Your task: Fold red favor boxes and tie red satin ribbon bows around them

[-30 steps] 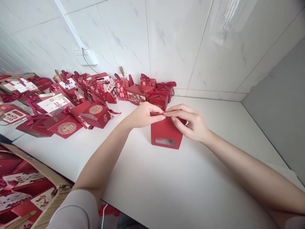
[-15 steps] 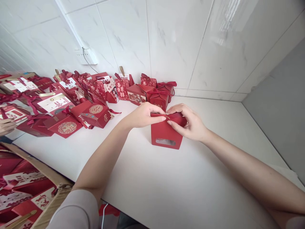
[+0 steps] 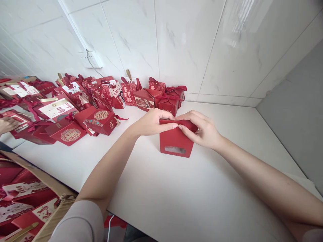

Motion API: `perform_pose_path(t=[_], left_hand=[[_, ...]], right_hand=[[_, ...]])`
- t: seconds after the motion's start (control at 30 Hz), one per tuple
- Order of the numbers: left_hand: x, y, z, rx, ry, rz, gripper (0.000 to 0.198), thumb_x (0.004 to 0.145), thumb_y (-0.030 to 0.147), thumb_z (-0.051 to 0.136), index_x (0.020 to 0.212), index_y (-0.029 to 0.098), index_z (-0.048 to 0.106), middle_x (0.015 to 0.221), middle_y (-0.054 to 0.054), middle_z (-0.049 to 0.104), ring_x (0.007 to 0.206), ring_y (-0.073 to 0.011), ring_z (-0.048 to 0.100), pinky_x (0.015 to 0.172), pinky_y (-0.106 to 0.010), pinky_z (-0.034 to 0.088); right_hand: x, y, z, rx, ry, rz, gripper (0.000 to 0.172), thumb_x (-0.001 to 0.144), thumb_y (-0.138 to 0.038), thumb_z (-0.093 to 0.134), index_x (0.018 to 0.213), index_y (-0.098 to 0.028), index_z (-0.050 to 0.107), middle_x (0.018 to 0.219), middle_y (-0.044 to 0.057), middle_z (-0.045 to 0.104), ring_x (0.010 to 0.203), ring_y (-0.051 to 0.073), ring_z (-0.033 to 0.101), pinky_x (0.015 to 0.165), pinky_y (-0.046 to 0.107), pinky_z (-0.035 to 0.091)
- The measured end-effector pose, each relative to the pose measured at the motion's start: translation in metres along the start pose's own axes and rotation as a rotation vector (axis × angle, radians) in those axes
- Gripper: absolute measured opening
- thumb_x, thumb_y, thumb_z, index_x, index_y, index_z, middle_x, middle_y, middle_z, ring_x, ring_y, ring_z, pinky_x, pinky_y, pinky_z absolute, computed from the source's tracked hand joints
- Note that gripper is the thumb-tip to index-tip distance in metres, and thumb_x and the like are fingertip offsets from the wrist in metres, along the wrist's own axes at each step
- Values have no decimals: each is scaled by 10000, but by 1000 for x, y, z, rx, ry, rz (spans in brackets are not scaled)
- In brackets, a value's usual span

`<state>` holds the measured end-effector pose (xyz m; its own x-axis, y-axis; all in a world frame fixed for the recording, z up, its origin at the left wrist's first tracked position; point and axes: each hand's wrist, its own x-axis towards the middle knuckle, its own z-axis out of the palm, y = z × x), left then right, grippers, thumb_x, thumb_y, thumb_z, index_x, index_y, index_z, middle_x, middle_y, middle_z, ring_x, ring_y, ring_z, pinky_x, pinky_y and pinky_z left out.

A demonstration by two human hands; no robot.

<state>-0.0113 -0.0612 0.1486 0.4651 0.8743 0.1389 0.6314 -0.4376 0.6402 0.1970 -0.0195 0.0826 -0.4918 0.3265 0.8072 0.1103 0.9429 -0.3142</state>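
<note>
A red gift box (image 3: 175, 141) stands upright on the white table, with a clear oblong window low on its near face. My left hand (image 3: 153, 122) pinches the top edge of this box from the left, thumb in front and fingers behind. From the right, my right hand (image 3: 200, 129) pinches the same top edge. The fingertips of both hands meet near the middle of the edge. Whatever lies right under the fingertips is hidden.
Finished-looking red boxes with ribbons (image 3: 168, 104) stand behind against the tiled wall (image 3: 181, 43). More boxes crowd the left (image 3: 68, 132), where another person's hand (image 3: 7, 125) holds one. A cardboard carton (image 3: 50, 215) full of red boxes sits at lower left.
My fingertips have come closer together along the box's top edge, and the edge looks pressed more nearly shut. At far left, the other person's hand and box have shifted slightly.
</note>
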Motion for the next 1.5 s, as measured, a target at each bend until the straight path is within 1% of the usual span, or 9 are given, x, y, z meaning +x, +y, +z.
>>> perform_pose_path(t=[0.13, 0.23, 0.47, 0.67, 0.87, 1.03, 1.13, 1.33, 1.5], left_hand=[[0, 4, 4, 0, 33, -10, 301, 872, 411, 540, 907, 168, 713, 859, -30, 705, 766, -150, 593, 664, -244, 421], [-1, 5, 5, 41, 53, -10, 308, 896, 406, 501, 877, 174, 703, 788, -17, 673, 683, -133, 536, 614, -248, 374], [-1, 9, 6, 158, 51, 101, 308, 926, 325, 439, 759, 169, 645, 648, 7, 547, 589, -115, 425, 570, -260, 302], [0, 5, 5, 189, 36, 119, 299, 926, 319, 440, 771, 171, 649, 674, 2, 583, 599, -118, 456, 579, -262, 311], [0, 3, 7, 178, 45, 115, 297, 929, 330, 449, 802, 173, 666, 717, -2, 628, 627, -119, 497, 585, -260, 318], [1, 2, 7, 157, 40, 108, 295, 928, 339, 456, 798, 169, 659, 680, 7, 588, 599, -109, 441, 564, -258, 303], [0, 4, 6, 128, 12, 85, 293, 927, 350, 459, 813, 167, 657, 692, 5, 573, 604, -109, 429, 559, -257, 302], [-6, 12, -2, 167, -41, 5, 285, 932, 330, 439, 832, 179, 660, 645, 19, 518, 563, -100, 383, 537, -260, 289], [-10, 15, -4, 199, 44, -3, 240, 912, 306, 471, 958, 211, 687, 841, -5, 680, 680, -126, 551, 572, -245, 361]], right_hand=[[1, 1, -2, -58, -46, -1, 246, 866, -248, 603, 1109, -239, 564, 1009, 66, 689, 866, 214, 654, 785, 376, 528], [1, 0, -1, -83, -24, 72, 246, 840, -303, 640, 1055, -233, 542, 965, 56, 669, 813, 206, 638, 734, 352, 523], [2, -9, -1, -78, -3, 235, 125, 851, -317, 642, 890, -216, 581, 851, 40, 657, 714, 177, 599, 613, 301, 472], [6, -19, -8, -94, -64, 328, 60, 848, -253, 624, 827, -199, 639, 747, 20, 676, 604, 156, 580, 572, 300, 442], [11, -22, -16, -22, -113, 373, 57, 812, -194, 620, 785, -193, 670, 703, 8, 684, 585, 148, 578, 571, 291, 440], [13, -22, -22, 71, -180, 447, 86, 813, -202, 601, 830, -190, 684, 752, 15, 686, 615, 142, 577, 528, 260, 419], [14, -19, -24, 203, -236, 533, 108, 821, -236, 606, 879, -196, 688, 787, 17, 684, 656, 145, 591, 565, 260, 452], [11, -10, -16, 492, -224, 714, 127, 823, -287, 637, 904, -191, 619, 821, 20, 660, 691, 149, 615, 588, 263, 481], [9, -6, -13, 572, -136, 638, 286, 809, -264, 669, 1065, -223, 548, 1065, 46, 615, 840, 161, 621, 673, 285, 515]])
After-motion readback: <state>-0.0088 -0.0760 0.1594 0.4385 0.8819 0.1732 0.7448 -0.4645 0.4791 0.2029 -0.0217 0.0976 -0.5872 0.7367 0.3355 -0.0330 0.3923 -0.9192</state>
